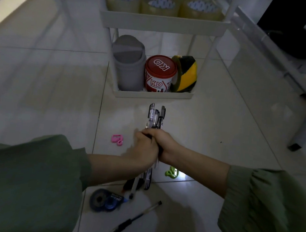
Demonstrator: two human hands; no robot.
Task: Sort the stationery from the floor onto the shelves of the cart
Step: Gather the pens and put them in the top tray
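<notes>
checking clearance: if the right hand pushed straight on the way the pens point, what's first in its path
Probably the red KD tub on the cart's bottom shelf, which the pen bundle in the right hand points toward; the shelf's front lip may come first, since depth is unclear.

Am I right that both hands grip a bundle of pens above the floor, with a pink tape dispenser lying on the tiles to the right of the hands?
Nearly. Both the left hand and the right hand do grip the bundle of pens, but the head view shows the pink tape dispenser on the tiles to the left of the hands, not the right.
</notes>
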